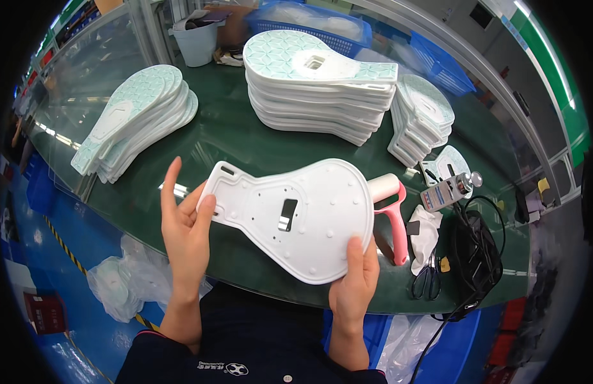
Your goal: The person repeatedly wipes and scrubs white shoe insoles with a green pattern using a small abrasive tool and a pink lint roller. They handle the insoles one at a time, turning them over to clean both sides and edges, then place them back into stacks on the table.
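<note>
Both hands hold one big white plastic plate [296, 217] above the near edge of the green table [245, 141]. The left hand [186, 227] pinches its narrow end with the thumb, its fingers spread. The right hand [354, 281] grips the wide round end, thumb on top. A pink roller [391, 211] lies just beside it, and scissors [426, 280] lie near the right edge.

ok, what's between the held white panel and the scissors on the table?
In the head view, a pink-handled lint roller lies between the white panel and the scissors, with a crumpled white cloth beside it.
</note>
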The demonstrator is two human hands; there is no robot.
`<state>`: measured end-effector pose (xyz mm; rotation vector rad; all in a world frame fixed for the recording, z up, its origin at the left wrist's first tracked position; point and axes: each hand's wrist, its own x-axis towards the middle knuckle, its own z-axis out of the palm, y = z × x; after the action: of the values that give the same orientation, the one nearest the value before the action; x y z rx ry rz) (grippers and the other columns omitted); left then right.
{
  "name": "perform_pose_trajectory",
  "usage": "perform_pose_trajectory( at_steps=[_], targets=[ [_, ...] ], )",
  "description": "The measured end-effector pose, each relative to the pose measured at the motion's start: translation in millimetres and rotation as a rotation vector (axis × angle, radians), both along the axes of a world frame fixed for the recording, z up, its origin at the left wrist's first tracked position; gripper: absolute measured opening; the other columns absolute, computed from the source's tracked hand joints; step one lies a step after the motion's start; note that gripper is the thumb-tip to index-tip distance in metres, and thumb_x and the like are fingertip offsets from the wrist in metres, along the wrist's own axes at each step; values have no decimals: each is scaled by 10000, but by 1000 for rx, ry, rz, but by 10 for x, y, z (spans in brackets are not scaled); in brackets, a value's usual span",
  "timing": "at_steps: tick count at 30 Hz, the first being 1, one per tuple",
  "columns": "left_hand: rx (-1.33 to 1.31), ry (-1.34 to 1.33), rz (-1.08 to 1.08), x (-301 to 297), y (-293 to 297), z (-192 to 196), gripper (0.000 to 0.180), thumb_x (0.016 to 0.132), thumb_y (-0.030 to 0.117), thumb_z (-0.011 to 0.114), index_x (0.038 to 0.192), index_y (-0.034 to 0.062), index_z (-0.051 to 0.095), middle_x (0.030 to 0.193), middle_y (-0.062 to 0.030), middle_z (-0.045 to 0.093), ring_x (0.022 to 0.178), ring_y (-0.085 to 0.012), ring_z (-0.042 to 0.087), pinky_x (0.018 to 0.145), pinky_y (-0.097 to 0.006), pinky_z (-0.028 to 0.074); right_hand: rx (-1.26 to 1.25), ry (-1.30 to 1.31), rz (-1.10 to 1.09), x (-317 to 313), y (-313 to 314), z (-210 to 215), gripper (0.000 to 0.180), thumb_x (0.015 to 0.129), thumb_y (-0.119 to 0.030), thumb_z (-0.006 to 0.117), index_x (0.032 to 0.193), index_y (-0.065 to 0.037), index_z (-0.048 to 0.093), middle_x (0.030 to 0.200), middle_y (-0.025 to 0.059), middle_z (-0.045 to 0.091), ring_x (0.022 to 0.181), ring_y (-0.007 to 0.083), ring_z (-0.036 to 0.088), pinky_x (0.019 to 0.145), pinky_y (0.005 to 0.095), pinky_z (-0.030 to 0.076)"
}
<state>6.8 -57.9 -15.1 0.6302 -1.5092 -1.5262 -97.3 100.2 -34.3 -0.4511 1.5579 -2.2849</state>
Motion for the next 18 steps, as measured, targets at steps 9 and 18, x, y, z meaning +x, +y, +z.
perform_pose_trajectory(
  at_steps=[9,18],
  targets=[
    [-631,58,-228,-180,627,98,481,855,82,484,1249,-117,292,1226,-266,435,1139,-356,447,945,-368,347,-459,-229,359,229,-93,158,476,880,-107,464,1295,58,299,1208,119,458,1098,146,430,916,267,338],
    [-1065,-147,-7,-14,323,290,591,618,83,729,1159,41,495,1240,-218,446,1178,-447,358,965,-513,285,256,394,191,107,92,312,284,754,-13,627,1032,23,578,871,73,644,790,144,609,749,287,477]
  ],
)
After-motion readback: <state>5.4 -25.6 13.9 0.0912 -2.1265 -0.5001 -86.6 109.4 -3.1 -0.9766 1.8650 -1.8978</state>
